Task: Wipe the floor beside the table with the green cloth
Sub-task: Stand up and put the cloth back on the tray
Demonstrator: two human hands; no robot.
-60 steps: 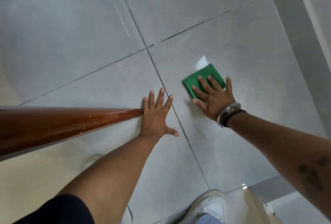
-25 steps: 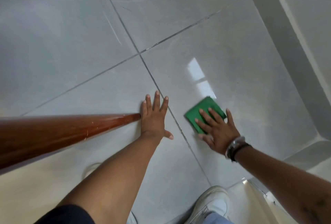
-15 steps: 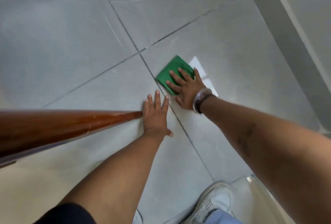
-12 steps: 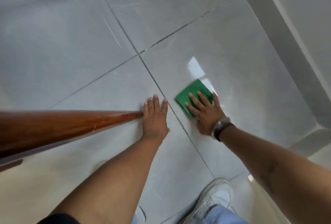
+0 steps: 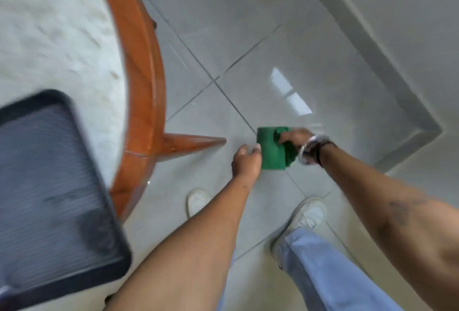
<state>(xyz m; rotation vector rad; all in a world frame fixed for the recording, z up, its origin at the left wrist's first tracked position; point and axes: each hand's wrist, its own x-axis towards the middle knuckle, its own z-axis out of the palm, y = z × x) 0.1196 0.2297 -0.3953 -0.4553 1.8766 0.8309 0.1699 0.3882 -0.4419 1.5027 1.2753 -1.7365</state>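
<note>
The green cloth hangs bunched in my right hand, lifted off the grey tiled floor. My right hand is shut on the cloth's upper right part. My left hand is right beside the cloth's left edge, off the floor, fingers loosely bent with nothing held. The round table, with a wooden rim and a white top, fills the left side. Its tapered wooden leg points toward my left hand. The frame is blurred by motion.
A dark ribbed tray lies on the table at lower left. My white shoes stand on the tiles below the hands. A grey skirting and a white wall run along the right, with a corner at mid right.
The view has risen from floor level to above the table. My right hand has gathered the cloth and lifted it off the floor. My left hand has left the floor.
</note>
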